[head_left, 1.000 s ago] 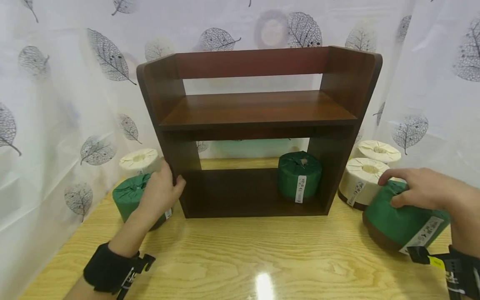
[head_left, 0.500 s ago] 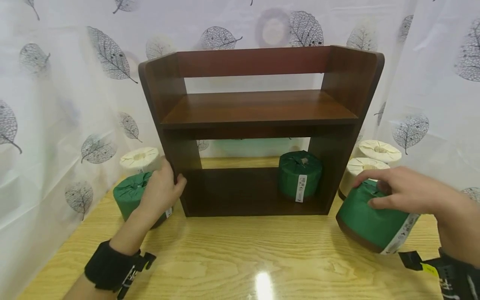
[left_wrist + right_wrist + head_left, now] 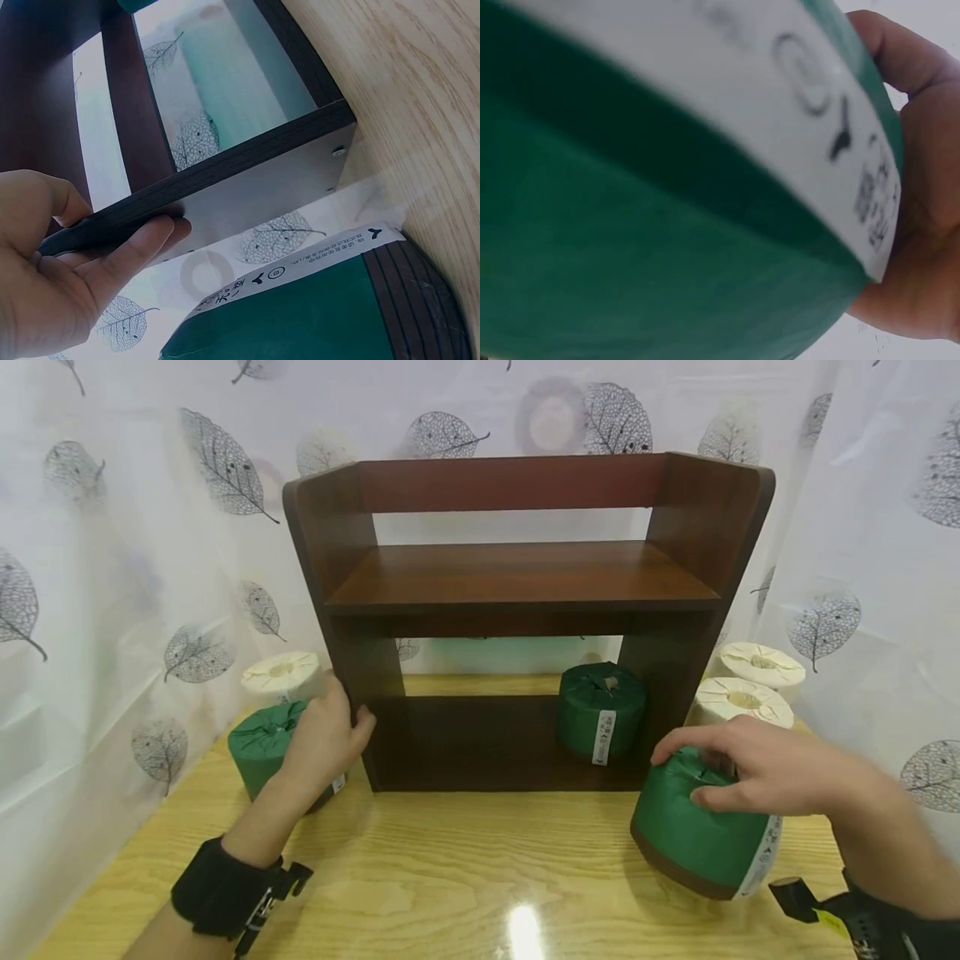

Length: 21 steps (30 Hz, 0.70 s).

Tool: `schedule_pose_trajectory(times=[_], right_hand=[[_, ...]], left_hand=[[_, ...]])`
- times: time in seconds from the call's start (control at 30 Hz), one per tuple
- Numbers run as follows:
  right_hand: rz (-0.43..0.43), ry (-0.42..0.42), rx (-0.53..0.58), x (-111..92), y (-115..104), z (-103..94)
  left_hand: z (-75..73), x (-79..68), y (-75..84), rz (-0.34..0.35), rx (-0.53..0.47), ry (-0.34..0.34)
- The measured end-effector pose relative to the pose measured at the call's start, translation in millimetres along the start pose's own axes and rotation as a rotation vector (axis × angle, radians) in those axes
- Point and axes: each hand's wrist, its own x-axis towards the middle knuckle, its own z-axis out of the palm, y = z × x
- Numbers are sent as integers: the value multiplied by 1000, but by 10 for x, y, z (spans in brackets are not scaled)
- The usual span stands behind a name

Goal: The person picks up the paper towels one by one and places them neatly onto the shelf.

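My right hand (image 3: 765,768) grips a green paper-wrapped roll (image 3: 697,839) from above, thumb and fingers spread over its top. The roll has a brown base and a white label strip, and tilts in front of the shelf's right side. In the right wrist view the wrapped roll (image 3: 667,225) fills most of the picture. My left hand (image 3: 318,735) holds the left side panel of a dark brown wooden shelf (image 3: 517,581). The left wrist view shows the thumb and fingers on either side of the panel's edge (image 3: 225,161). Another green roll (image 3: 602,710) stands upright in the lower compartment, at its right.
Left of the shelf stand a green roll (image 3: 262,743), partly behind my left forearm, and a cream roll (image 3: 281,677). Two cream rolls, one nearer (image 3: 742,700) and one farther (image 3: 761,664), stand to its right. A leaf-patterned curtain (image 3: 135,568) hangs behind the wooden table (image 3: 450,868).
My right hand has carried the green roll leftward, away from the cream rolls, towards the shelf's front right corner. My left hand has stayed on the side panel.
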Motion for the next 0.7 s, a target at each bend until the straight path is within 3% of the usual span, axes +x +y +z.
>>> schedule_pose_trajectory(times=[0.5, 0.7], right_hand=[[-102, 59, -132, 217, -189, 166], [-152, 67, -137, 339, -274, 174]], left_hand=[[-16, 21, 2, -6, 9, 14], [-22, 7, 4, -28, 3, -6]])
